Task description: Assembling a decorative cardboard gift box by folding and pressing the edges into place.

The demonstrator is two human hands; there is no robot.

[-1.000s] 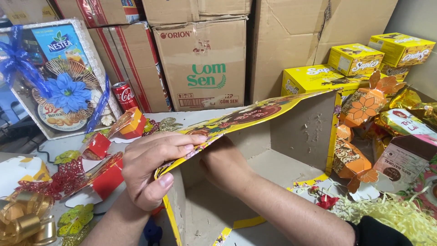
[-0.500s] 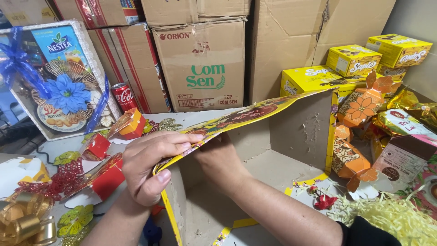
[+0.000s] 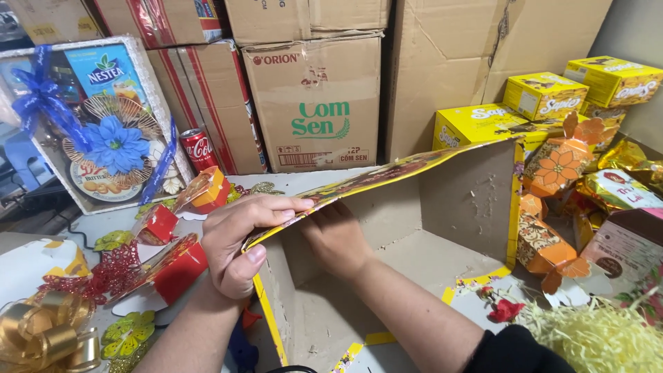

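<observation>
**Two hands shaping an open cardboard gift box**

Head-cam view, looking down. A large gift box [image 3: 476,200], plain grey-brown cardboard inside w/ yellow printed edges, lies open at centre frame, its mouth toward the viewer. One long flap [image 3: 387,176] runs diagonally from about 9 o'clock up to 2 o'clock, printed side up.

The left hand [image 3: 238,242], at 8 o'clock from centre, pinches the low end of that flap: fingers curled over the top, thumb pressed beneath, so it's closed on the flap. The right hand [image 3: 335,238] reaches in from 5 o'clock, black sleeve at the frame's bottom edge, and sits under the flap, palm against the inner cardboard. Its fingertips are hidden by the flap, so can't tell if it grips anything.

Around the box: a red drink can [image 3: 199,148] at 10 o'clock, beside a wrapped gift basket w/ blue flower and ribbon [image 3: 114,145] at far left. Small red-orange paper boxes [image 3: 173,266] lie just left of the left hand; a gold ribbon bow [image 3: 41,335] at 8 o'clock. Brown shipping cartons [image 3: 314,97] stacked at 12 o'clock. Yellow snack boxes [image 3: 545,97] at 2 o'clock, orange flower-print boxes [image 3: 556,169] at 3 o'clock, yellow shredded paper [image 3: 601,338] at 4 o'clock.
</observation>
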